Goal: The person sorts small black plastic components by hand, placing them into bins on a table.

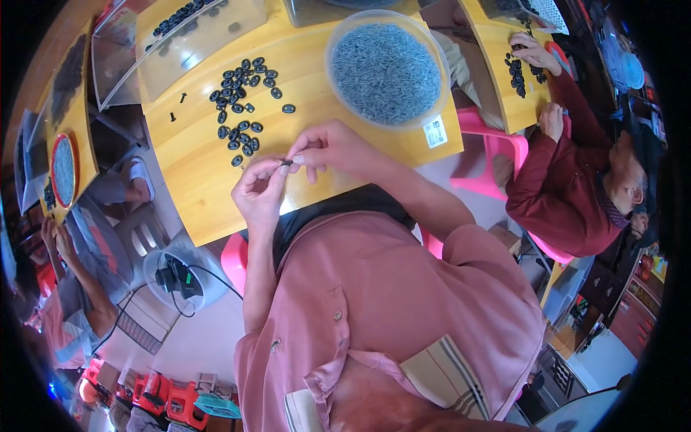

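Both hands are meeting over the near edge of the wooden tabletop (198,191), their fingertips closing on one small dark piece (286,163). The left hand (260,189) is pinching it between thumb and finger, while the right hand (322,150) is pressing in from the other side, its thumb lying against the piece. The fingers are covering most of it, so its exact form is staying hidden. The step in hand appears to be close finger work on this single piece, with the left hand steadying and the right hand adjusting. Just beyond the hands, loose black oval parts (240,93) are lying in a scattered group, and one stray oval (288,109) is resting apart to the right. Farther right, a round clear tub (443,79) is holding a heap of thin grey metal bits (386,72), and two tiny dark screws (183,97) are lying left of the ovals. The next move seems to be calling for a firm left pinch and a small, careful push or turn from the right fingertips, since so small a piece could easily be slipping away.
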The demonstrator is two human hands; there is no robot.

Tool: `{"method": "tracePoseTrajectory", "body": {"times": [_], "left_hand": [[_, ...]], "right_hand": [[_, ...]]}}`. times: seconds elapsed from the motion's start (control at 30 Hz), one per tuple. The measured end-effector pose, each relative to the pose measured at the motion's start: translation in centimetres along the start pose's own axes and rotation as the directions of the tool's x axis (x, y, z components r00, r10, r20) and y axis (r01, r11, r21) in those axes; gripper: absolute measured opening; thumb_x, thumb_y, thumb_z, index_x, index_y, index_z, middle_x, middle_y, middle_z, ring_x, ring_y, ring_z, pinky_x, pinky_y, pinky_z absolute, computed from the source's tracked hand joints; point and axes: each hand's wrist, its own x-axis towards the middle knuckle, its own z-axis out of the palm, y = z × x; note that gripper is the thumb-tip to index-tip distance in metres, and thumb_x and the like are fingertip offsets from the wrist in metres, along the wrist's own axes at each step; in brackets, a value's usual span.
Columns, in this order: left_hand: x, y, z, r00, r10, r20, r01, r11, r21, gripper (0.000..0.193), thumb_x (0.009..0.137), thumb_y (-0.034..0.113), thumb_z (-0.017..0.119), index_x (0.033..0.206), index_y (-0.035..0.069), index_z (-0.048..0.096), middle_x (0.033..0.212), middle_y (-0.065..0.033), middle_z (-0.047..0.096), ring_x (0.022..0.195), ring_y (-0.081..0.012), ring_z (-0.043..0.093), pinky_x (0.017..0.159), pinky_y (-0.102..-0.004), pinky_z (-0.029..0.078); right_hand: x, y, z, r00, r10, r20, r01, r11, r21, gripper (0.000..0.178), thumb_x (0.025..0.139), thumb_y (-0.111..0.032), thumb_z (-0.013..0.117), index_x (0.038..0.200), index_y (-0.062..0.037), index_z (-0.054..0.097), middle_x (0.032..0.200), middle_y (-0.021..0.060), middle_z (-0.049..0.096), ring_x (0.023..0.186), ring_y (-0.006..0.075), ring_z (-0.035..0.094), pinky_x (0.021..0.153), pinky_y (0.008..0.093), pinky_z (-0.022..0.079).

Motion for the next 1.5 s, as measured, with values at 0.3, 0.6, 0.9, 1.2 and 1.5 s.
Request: {"method": "tracePoseTrajectory", "body": {"times": [0.3, 0.6, 0.9, 1.2, 1.5], "left_hand": [[0.0, -0.3, -0.2, 0.994, -0.097, -0.048, 0.091, 0.99, -0.104, 0.017, 0.084, -0.012, 0.064, 0.097, -0.002, 0.065, 0.095, -0.0096, 0.066, 0.083, -0.0157, 0.068, 0.072, -0.0254, 0.055], [0.3, -0.3, 0.0, 0.999, -0.041, -0.006, 0.041, 0.999, -0.002, 0.016, 0.083, -0.013, 0.064, 0.095, -0.002, 0.066, 0.095, -0.0061, 0.061, 0.084, -0.0134, 0.066, 0.075, -0.0225, 0.053], [0.3, -0.4, 0.0, 0.999, -0.032, 0.002, 0.032, 0.999, -0.006, 0.016, 0.084, -0.011, 0.064, 0.096, -0.002, 0.067, 0.095, -0.006, 0.062, 0.084, -0.0131, 0.066, 0.076, -0.0224, 0.052], [0.3, -0.4, -0.1, 0.998, -0.058, -0.006, 0.058, 0.998, -0.009, 0.015, 0.084, -0.011, 0.064, 0.096, -0.002, 0.066, 0.096, -0.006, 0.061, 0.084, -0.0132, 0.066, 0.075, -0.0224, 0.052], [0.3, -0.4, -0.2, 0.999, -0.051, 0.01, 0.051, 0.999, 0.016, 0.014, 0.085, -0.01, 0.063, 0.097, -0.003, 0.065, 0.098, -0.0067, 0.062, 0.084, -0.0146, 0.067, 0.079, -0.0257, 0.054]], "right_hand": [[-3.8, -5.5, -7.2, 0.618, -0.685, -0.386, -0.149, 0.38, -0.913, 0.017, 0.08, -0.009, 0.068, 0.096, -0.0055, 0.069, 0.088, 0.0139, 0.068, 0.08, 0.0293, 0.066, 0.07, 0.037, 0.052], [-3.5, -5.7, -10.3, 0.629, -0.657, -0.417, -0.31, 0.28, -0.909, 0.022, 0.077, -0.01, 0.073, 0.098, -0.0053, 0.068, 0.088, 0.0136, 0.065, 0.077, 0.0303, 0.064, 0.07, 0.0396, 0.05], [-4.0, -6.2, -10.1, 0.579, -0.622, -0.527, -0.259, 0.473, -0.842, 0.013, 0.079, -0.005, 0.071, 0.092, -0.004, 0.071, 0.08, 0.0075, 0.067, 0.066, 0.0142, 0.06, 0.063, 0.0283, 0.049], [-4.0, -5.8, -10.8, 0.636, -0.524, -0.566, 0.028, 0.749, -0.662, 0.012, 0.082, -0.002, 0.068, 0.094, -0.001, 0.071, 0.073, 0.0039, 0.069, 0.062, 0.0063, 0.06, 0.057, 0.0217, 0.048], [-4.2, -5.9, -10.2, 0.651, -0.467, -0.599, -0.044, 0.764, -0.644, 0.014, 0.083, -0.002, 0.068, 0.097, -0.0017, 0.071, 0.069, -0.0016, 0.064, 0.059, 0.0031, 0.055, 0.055, 0.0182, 0.039]]}}
